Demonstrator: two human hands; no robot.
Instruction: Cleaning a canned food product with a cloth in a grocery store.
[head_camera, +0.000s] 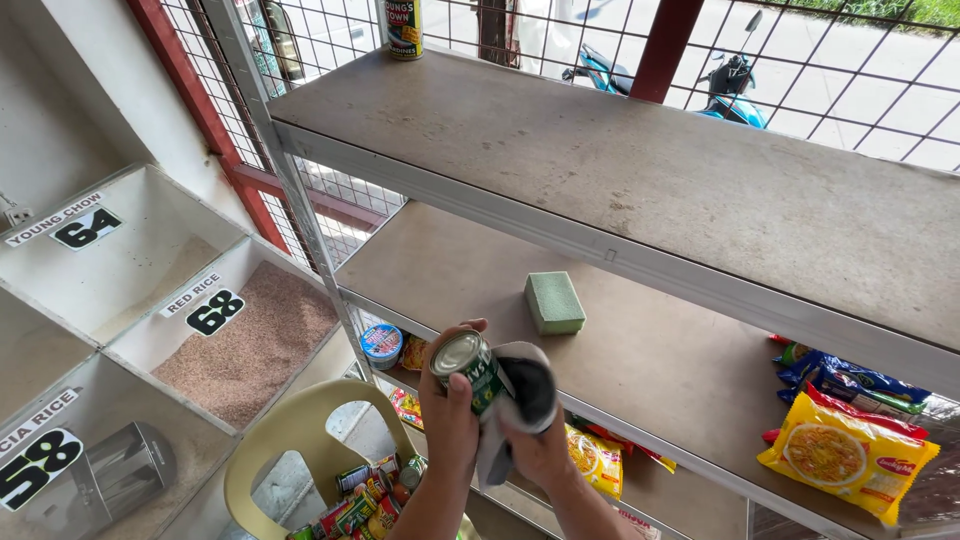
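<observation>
My left hand (448, 415) grips a small green tin can (468, 368) with a silver lid, held in front of the middle shelf. A grey cloth (528, 392) lies bunched in my right hand (540, 448) and presses against the can's side. A green sponge (554, 302) lies on the brown middle shelf board (640, 350), just beyond the can. Another tin can (404, 28) stands at the back left of the upper shelf board (640, 160).
Noodle and snack packets (848, 452) lie at the right end of the middle shelf. A yellow plastic chair (300, 440) below holds several cans and packets. White grain bins (240, 345) with labels stand at left. Wire mesh (800, 80) backs the shelves.
</observation>
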